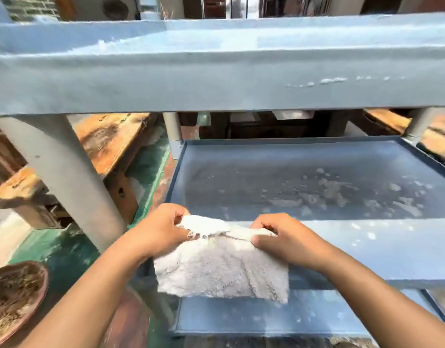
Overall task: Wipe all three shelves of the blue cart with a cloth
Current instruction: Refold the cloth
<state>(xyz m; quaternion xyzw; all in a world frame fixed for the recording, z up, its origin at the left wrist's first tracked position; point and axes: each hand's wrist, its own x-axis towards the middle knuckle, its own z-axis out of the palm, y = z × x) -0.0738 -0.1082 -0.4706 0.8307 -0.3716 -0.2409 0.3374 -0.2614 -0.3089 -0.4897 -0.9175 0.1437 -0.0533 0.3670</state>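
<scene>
The blue cart fills the view. Its top shelf (216, 71) runs across the upper half. The middle shelf (279, 172) lies below it, dusty with pale flecks toward the right. Part of the bottom shelf (241, 317) shows underneath. A white fluffy cloth (221, 267) hangs over the near rim of the middle shelf. My left hand (161, 229) pinches its upper left corner and my right hand (286, 237) pinches its upper right corner, stretching the top edge between them.
Grey cart legs (65, 177) stand at the left and at the back corners. Wooden benches (108, 144) sit on the green floor to the left. A brown clay bowl (13, 297) of dry debris is at the lower left.
</scene>
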